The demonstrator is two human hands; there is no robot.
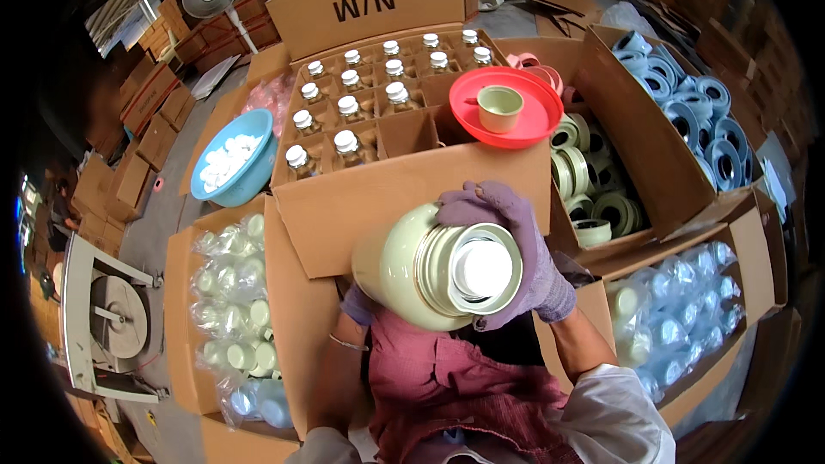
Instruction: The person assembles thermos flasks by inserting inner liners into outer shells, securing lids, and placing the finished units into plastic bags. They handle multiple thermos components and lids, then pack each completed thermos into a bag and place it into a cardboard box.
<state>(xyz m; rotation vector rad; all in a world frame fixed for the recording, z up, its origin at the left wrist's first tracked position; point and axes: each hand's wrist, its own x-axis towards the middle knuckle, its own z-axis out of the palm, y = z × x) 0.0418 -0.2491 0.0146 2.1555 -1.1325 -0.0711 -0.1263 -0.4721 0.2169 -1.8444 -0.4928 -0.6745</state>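
A tall brown carton (pixel 369 0) with dark printed letters stands at the far edge. Before it, a divided open carton (pixel 378 103) holds white-capped bottles. Open cartons flank both sides: right (pixel 653 146) with tape rolls, left (pixel 185 326) with plastic-bagged pale parts.

Even, fairly bright daylight fills the middle, with soft shadows between the boxes; the white cap (pixel 482 268) glares, edges bend and darken to black (strong fisheye), and far corners look soft
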